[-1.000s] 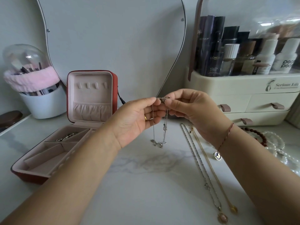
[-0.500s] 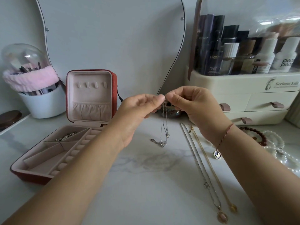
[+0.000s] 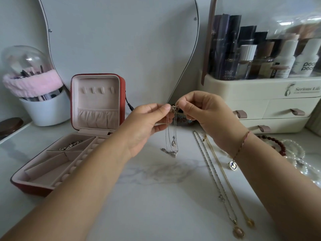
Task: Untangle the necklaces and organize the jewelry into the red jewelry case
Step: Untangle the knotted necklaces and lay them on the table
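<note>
Thin silver necklaces (image 3: 172, 136) hang tangled between my two hands above the marble tabletop, their pendants dangling just over the surface. My left hand (image 3: 147, 126) pinches the chains at the top, and my right hand (image 3: 203, 112) pinches them from the other side, fingertips almost touching. The red jewelry case (image 3: 52, 171) lies open at the left with its lid upright; a dark bracelet (image 3: 71, 145) sits in its back compartment. A silver necklace (image 3: 213, 178) and a gold necklace (image 3: 231, 188) lie stretched out on the right.
A dark red bead bracelet (image 3: 276, 143) and pearl strands (image 3: 298, 157) lie at the far right. A cream cosmetics organizer with drawers (image 3: 260, 105) stands behind them. A white brush cup with a pink band (image 3: 40, 94) and a mirror (image 3: 121, 40) are at the back.
Both hands have drawn closer together at the top of the chains and risen slightly. The hanging strands now dangle closer together, with the pendants still above the table.
</note>
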